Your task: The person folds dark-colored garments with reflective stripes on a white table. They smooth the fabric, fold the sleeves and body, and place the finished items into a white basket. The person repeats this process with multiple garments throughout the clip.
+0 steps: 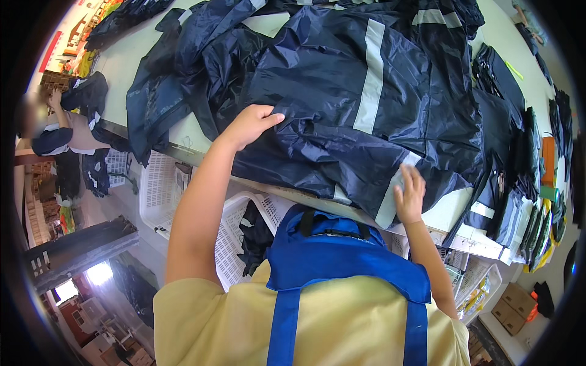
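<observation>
Yellow shirt and a blue apron (pixel 342 268) with two straps fill the foreground, worn by the person looking down. Two bare hands reach forward onto one large navy rain jacket (pixel 342 116) spread on a pale counter (pixel 183 131). One left hand (pixel 251 124) lies flat on the jacket's near left part, fingers together, gripping nothing. One right hand (pixel 409 194) rests open with fingers spread on a grey reflective stripe (pixel 390 195) at the jacket's near hem. A second reflective stripe (pixel 370 79) runs up the middle. More dark garments (pixel 519 146) are stacked at the right. Two white plastic baskets (pixel 160 189) sit below the counter edge. One other person (pixel 58 131) bends at far left
</observation>
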Demonstrator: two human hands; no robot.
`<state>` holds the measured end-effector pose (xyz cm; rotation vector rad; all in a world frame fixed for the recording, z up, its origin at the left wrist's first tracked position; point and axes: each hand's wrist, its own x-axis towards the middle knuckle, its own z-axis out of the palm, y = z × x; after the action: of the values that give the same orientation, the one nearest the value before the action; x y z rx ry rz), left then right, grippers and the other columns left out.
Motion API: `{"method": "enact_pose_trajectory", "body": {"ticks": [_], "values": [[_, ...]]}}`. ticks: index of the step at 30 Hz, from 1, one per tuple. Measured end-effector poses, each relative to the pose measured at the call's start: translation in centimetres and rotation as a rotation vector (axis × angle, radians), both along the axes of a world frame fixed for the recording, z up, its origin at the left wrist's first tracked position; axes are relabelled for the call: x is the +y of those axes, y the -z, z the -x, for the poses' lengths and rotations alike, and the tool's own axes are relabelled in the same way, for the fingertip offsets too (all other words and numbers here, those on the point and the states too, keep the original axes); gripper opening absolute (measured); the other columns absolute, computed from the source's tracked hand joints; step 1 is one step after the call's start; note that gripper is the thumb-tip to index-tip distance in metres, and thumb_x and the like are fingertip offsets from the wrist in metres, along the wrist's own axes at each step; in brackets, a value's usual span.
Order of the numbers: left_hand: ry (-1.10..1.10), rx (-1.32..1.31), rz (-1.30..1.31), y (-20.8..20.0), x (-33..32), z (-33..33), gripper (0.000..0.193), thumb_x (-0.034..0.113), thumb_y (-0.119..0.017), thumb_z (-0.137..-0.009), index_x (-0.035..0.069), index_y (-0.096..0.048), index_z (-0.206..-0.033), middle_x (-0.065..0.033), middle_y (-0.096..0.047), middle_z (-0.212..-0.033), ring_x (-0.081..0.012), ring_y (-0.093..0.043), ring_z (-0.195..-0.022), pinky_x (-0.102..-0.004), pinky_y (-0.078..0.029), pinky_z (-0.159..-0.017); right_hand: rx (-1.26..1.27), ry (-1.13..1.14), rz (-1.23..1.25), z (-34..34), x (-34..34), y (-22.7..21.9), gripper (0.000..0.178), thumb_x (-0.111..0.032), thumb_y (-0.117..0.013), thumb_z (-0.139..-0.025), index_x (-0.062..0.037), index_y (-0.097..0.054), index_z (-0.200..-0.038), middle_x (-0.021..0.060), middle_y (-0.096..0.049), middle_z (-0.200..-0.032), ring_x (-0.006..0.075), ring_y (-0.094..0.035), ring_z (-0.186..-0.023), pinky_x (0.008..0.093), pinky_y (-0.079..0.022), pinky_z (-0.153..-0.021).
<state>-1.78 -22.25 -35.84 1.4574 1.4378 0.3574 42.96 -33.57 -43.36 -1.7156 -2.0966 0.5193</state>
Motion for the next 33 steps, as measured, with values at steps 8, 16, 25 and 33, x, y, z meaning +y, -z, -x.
{"method": "enact_pose_trajectory", "body": {"ticks": [8, 16, 25, 33], "values": [[-0.55, -0.549, 0.103, 1.6, -5.6, 2.9, 0.034, 0.016, -0.057, -0.091, 0.004, -0.056, -0.122, -0.009, -0.06, -0.117, -0.0185, -0.054, -0.11, -0.0292, -0.038, -0.1, -0.547, 0.309, 0.12, 1.1, 1.4, 2.7, 0.06, -0.049, -0.04, -0.093, -0.0233, -0.031, -0.147, 0.0101, -0.02, -0.155, 0.0358, -0.017, -0.141, 0.0607, -0.008, -0.109], [0.01, 0.112, -0.068, 2.2, -4.1, 1.5, 0.055, 0.006, -0.06, -0.086, 0.003, -0.043, -0.138, -0.0129, -0.053, -0.134, -0.0214, -0.052, -0.118, -0.0283, -0.036, -0.102, -0.561, 0.355, 0.11, 1.3, 1.4, 2.9, 0.058, -0.048, -0.039, -0.094, -0.0244, -0.03, -0.147, 0.0072, -0.021, -0.155, 0.0334, -0.018, -0.141, 0.0592, -0.008, -0.11], [-0.568, -0.164, -0.173, 0.6, -4.5, 2.9, 0.033, 0.009, -0.061, -0.088, 0.009, -0.061, -0.122, 0.0008, -0.054, -0.082, -0.0063, -0.046, -0.073, -0.0212, -0.04, -0.067, -0.607, 0.426, 0.126, 0.9, 1.8, 3.4, 0.059, -0.048, -0.039, -0.095, -0.0236, -0.028, -0.148, 0.0058, -0.019, -0.155, 0.0338, -0.015, -0.142, 0.0614, -0.01, -0.109], [-0.196, 0.233, -0.112, 3.3, -7.9, 3.5, 0.023, 0.022, -0.068, -0.08, 0.001, -0.062, -0.079, -0.0104, -0.061, -0.07, -0.0224, -0.057, -0.065, -0.0336, -0.045, -0.063, -0.552, 0.505, 0.141, 0.6, 2.2, 3.0, 0.057, -0.047, -0.04, -0.094, -0.0269, -0.029, -0.147, 0.0089, -0.018, -0.155, 0.0324, -0.019, -0.14, 0.0523, -0.018, -0.108]]}}
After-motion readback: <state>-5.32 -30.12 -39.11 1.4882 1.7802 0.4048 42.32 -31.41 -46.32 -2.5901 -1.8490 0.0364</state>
